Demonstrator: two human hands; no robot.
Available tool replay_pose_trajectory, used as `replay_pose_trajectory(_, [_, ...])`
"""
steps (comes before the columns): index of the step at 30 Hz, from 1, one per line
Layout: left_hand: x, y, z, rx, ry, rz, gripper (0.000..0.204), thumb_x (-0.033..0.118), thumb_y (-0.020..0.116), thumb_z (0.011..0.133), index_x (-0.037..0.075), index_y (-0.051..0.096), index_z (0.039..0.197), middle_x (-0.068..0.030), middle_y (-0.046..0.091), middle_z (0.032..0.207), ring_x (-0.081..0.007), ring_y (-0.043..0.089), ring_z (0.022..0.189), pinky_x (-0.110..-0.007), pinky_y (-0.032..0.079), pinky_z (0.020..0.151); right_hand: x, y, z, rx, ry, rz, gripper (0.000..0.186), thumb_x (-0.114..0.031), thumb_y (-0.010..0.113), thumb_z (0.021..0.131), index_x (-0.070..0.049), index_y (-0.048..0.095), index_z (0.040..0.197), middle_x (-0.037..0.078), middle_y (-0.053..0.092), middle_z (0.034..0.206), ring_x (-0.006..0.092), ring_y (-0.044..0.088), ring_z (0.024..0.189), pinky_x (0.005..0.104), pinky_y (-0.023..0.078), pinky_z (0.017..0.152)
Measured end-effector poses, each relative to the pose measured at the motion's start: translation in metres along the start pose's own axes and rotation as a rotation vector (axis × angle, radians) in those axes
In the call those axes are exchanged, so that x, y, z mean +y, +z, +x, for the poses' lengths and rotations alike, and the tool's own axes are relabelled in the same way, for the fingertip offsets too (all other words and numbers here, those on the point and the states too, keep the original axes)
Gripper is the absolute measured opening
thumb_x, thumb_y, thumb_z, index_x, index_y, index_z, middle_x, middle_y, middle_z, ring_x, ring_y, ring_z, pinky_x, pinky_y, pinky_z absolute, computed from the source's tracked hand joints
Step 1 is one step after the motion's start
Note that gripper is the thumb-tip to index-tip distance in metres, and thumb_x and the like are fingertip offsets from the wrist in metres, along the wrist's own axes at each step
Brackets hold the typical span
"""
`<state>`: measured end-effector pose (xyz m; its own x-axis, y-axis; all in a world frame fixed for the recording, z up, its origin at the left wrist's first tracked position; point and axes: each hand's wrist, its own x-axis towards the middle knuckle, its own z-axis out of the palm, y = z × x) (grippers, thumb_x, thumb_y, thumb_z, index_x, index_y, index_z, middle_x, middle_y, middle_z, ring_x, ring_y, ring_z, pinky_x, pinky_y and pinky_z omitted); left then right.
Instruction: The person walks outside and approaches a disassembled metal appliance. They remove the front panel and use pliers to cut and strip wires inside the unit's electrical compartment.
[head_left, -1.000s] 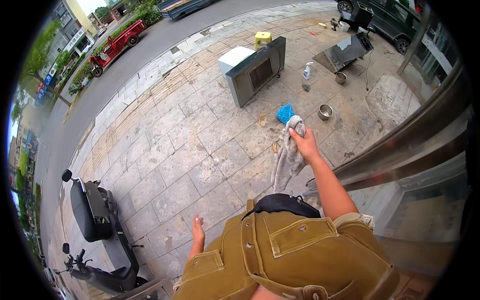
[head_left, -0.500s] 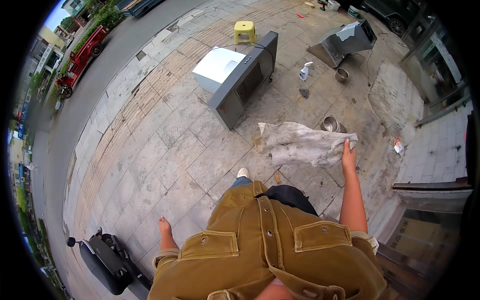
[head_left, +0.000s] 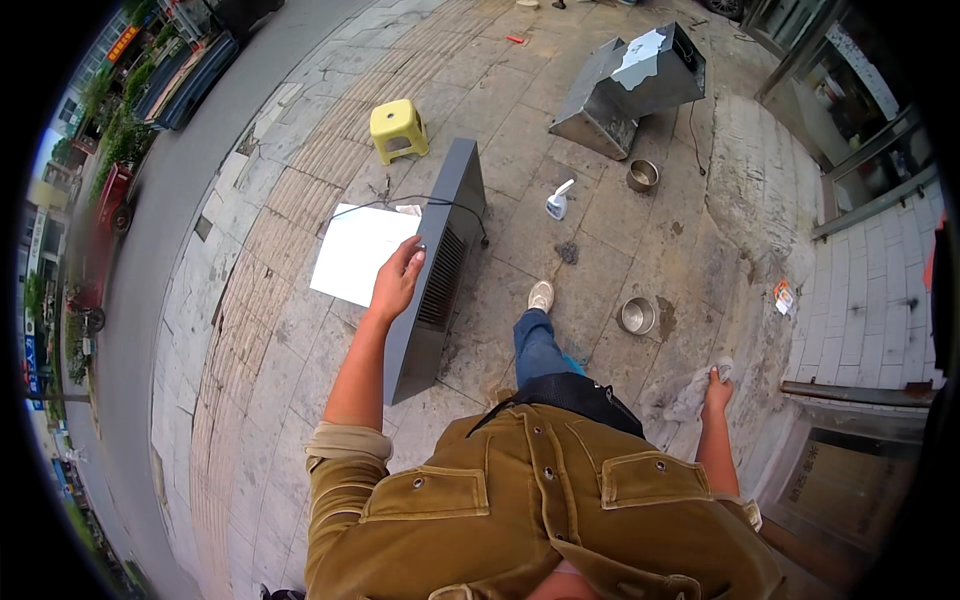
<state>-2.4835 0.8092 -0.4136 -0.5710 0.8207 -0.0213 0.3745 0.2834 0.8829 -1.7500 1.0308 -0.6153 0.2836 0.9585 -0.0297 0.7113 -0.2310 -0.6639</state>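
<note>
My left hand (head_left: 397,282) reaches forward over the top edge of a grey range hood (head_left: 405,355), fingers stretched out; whether they touch it I cannot tell. The hood stands on the pavement with its slotted grille facing right and a white box part behind it. A dark cable drapes over its far end. Low at my right side, my right hand (head_left: 716,388) is closed on a dirty grey cloth (head_left: 678,402), which hangs bunched toward the ground. Ahead of my foot lie a dark scouring pad (head_left: 566,252) and a white spray bottle (head_left: 558,200).
A yellow stool (head_left: 399,128) stands beyond the hood. Farther right is a second grey metal hood (head_left: 600,105) with white film. Two metal bowls, a near one (head_left: 637,316) and a far one (head_left: 643,176), sit on the pavement. A tiled wall (head_left: 865,285) borders the right.
I have stepped forward, so the hood is nearer. My left hand has risen from my side to the hood's edge. The cloth, stretched out before, now hangs bunched and lower in my right hand.
</note>
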Motion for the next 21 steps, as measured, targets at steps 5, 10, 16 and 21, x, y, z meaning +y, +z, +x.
replay_pose_trajectory(5, [-0.126, 0.003, 0.131, 0.143, -0.377, 0.151, 0.040, 0.028, 0.051, 0.094, 0.004, 0.051, 0.126, -0.0149, 0.065, 0.101, -0.0227, 0.064, 0.086, -0.033, 0.049, 0.078, -0.231, 0.147, 0.152, -0.093, 0.189, 0.213, 0.031, -0.019, 0.069, 0.081, 0.003, 0.061, 0.102, 0.009, 0.064, 0.095, 0.0192, 0.059, 0.084, 0.0316, 0.045, 0.077])
replay_pose_trajectory(10, [-0.251, -0.039, 0.109, 0.069, -0.853, 0.296, 0.043, 0.031, 0.052, 0.087, -0.008, 0.059, 0.103, -0.0225, 0.065, 0.087, -0.0274, 0.067, 0.072, -0.038, 0.052, 0.067, -0.458, 0.174, 0.261, -0.052, -0.016, 0.291, 0.031, -0.020, 0.070, 0.080, 0.002, 0.061, 0.100, 0.009, 0.064, 0.094, 0.0195, 0.059, 0.085, 0.0328, 0.045, 0.078])
replay_pose_trajectory(16, [-0.228, -0.045, 0.271, 0.086, -0.972, 0.161, 0.038, 0.027, 0.053, 0.085, -0.008, 0.061, 0.095, -0.0185, 0.066, 0.080, -0.0301, 0.067, 0.064, -0.038, 0.054, 0.060, -0.664, 0.251, 0.372, -0.182, -0.020, 0.714, 0.022, -0.015, 0.069, 0.082, 0.001, 0.062, 0.095, 0.006, 0.065, 0.091, 0.0151, 0.059, 0.083, 0.0294, 0.046, 0.075])
replay_pose_trajectory(21, [-0.248, -0.048, 0.639, 0.162, -0.795, 0.205, 0.037, 0.029, 0.054, 0.086, -0.004, 0.062, 0.102, -0.0166, 0.066, 0.075, -0.0267, 0.067, 0.063, -0.037, 0.054, 0.059, -0.790, 0.365, 0.480, -0.205, 0.026, 0.934, 0.023, -0.013, 0.068, 0.083, 0.001, 0.061, 0.100, 0.006, 0.065, 0.093, 0.0162, 0.061, 0.083, 0.0302, 0.047, 0.076])
